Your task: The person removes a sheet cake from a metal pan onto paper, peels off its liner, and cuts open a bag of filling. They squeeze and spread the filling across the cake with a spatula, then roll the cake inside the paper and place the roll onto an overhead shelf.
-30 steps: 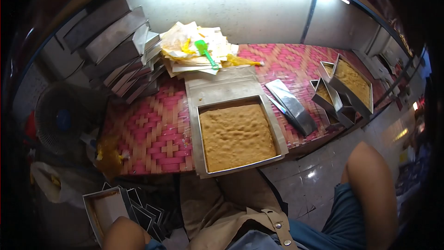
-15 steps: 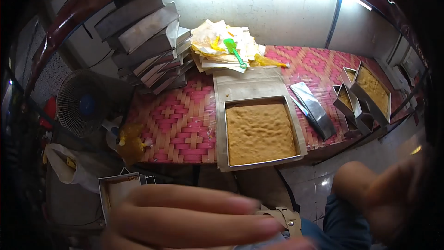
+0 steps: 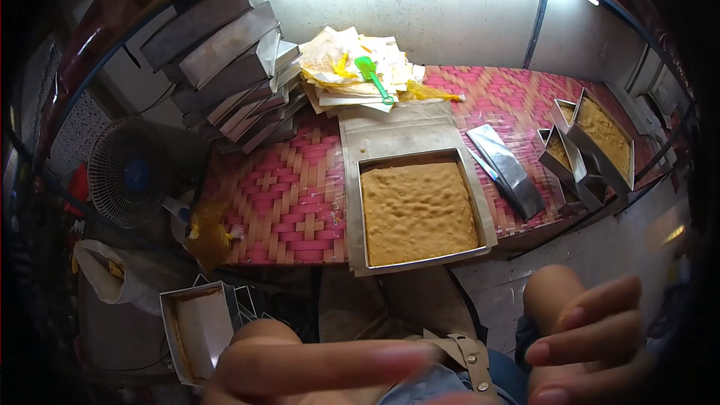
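A square cake (image 3: 420,210) with a dimpled brown top fills a metal baking pan (image 3: 367,244). The pan rests on a sheet of brown paper (image 3: 397,124) at the table's front edge. My left hand (image 3: 300,364) is in the foreground, below the pan and apart from it, its fingers stretched out and nothing visible in them. To the lower right, my right hand (image 3: 592,341) is raised above my lap, with loosely bent, separated fingers and nothing seen in it. Shiny metal pieces (image 3: 508,172) lie right of the pan.
Narrow tins (image 3: 596,154), some holding cake, stand at the right. Used paper sheets (image 3: 352,75) with a green spatula (image 3: 373,77) lie behind. Metal tins (image 3: 232,67) are stacked left, near a fan (image 3: 131,172) and a yellow-brown plastic bag (image 3: 214,232). A paper-lined tin (image 3: 199,330) sits lower left.
My left hand has shifted slightly downward. My right hand has swung inward from the far right, lower, its fingers now showing. The cake and pan have stayed in place.
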`<control>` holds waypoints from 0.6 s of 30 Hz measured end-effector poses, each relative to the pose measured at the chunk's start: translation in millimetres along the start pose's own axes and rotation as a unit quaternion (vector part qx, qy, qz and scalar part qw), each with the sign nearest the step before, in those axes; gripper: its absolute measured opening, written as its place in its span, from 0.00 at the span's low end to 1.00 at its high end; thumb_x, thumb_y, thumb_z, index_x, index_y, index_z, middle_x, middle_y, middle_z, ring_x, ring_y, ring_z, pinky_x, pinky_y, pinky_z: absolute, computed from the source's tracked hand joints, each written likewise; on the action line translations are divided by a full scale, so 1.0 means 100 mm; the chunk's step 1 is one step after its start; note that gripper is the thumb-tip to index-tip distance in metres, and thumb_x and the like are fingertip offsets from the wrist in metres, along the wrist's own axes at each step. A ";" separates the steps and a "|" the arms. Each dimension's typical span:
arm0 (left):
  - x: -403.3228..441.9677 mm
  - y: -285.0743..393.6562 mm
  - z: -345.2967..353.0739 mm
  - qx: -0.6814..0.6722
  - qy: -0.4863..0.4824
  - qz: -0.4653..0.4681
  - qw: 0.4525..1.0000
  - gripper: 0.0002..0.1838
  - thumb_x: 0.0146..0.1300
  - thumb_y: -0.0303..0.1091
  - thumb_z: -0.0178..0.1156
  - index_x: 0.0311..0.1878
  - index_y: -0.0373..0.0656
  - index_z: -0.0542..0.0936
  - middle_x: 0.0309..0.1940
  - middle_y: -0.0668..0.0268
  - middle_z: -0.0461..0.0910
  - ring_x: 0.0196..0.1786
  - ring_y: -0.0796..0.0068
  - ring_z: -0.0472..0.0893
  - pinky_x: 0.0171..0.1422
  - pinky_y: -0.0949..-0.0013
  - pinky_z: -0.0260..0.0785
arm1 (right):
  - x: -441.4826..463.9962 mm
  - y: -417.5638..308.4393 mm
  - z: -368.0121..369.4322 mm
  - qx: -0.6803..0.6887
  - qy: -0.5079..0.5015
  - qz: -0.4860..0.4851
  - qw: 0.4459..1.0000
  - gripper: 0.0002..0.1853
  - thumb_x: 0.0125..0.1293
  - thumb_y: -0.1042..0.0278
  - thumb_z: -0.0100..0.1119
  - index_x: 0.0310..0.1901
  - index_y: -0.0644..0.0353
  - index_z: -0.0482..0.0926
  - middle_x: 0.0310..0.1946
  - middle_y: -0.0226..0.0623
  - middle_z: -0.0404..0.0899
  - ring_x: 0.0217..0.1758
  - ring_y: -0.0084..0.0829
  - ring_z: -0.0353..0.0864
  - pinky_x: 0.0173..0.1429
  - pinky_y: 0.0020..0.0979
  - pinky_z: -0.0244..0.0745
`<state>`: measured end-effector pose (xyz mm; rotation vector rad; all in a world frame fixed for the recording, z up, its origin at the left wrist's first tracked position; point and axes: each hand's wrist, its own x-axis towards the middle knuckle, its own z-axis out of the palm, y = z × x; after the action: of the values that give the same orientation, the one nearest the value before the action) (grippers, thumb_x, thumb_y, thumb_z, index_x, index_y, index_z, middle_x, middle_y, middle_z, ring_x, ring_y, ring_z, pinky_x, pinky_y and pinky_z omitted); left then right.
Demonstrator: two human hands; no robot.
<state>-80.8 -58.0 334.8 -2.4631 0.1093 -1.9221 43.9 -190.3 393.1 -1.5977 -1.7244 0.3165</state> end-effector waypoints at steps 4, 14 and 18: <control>-0.24 0.01 -0.16 0.065 -0.009 0.020 0.998 0.24 0.69 0.27 0.43 0.67 0.45 0.53 0.51 0.62 0.70 0.39 0.69 0.80 0.42 0.65 0.78 | -0.08 0.56 0.59 -0.038 0.306 -0.209 0.928 0.12 0.64 0.69 0.51 0.49 0.51 0.66 0.41 0.32 0.73 0.32 0.35 0.74 0.39 0.38 0.69; -1.67 -0.61 0.27 -0.015 -0.074 -0.094 0.993 0.12 0.58 0.31 0.58 0.46 0.46 0.75 0.37 0.63 0.79 0.45 0.65 0.77 0.48 0.64 0.68 | 0.32 2.56 1.05 -0.288 0.174 -0.269 0.903 0.14 0.58 0.67 0.60 0.46 0.56 0.74 0.44 0.36 0.77 0.38 0.36 0.77 0.43 0.36 0.73; -2.58 -1.48 0.86 -0.306 0.033 -0.735 0.605 0.33 0.66 0.41 0.52 0.69 0.42 0.52 0.62 0.51 0.64 0.64 0.55 0.65 0.66 0.60 0.57 | 0.72 3.70 1.27 -0.189 0.110 0.181 0.959 0.17 0.61 0.59 0.56 0.46 0.62 0.75 0.42 0.50 0.77 0.47 0.48 0.77 0.48 0.41 0.72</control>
<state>-52.6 103.3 71.8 -3.1162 -2.3765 -2.5260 241.2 -14.3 95.8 -2.1436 -1.3719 -0.0252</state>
